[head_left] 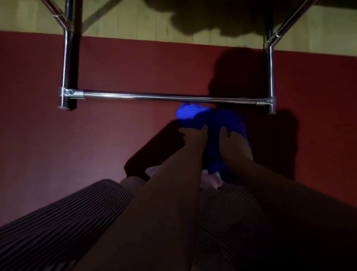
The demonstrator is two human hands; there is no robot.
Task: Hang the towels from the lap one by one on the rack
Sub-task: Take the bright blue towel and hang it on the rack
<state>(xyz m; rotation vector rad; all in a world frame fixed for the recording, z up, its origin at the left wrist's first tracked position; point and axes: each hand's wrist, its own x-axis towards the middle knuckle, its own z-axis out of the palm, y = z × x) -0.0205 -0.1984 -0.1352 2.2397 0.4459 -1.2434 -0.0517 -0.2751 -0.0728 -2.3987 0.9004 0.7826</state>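
Head view: in the centre of the frame, the left hand point(194, 135) and right hand point(234, 142) grip 1 blue towel point(224, 120), fingers curled into the cloth, just below the rack point(151, 96).

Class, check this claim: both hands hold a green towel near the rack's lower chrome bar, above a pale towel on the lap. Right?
Wrong colour: the head view shows a blue towel, not green. The left hand and right hand hold it near the chrome bar, above the pale towel on the lap.
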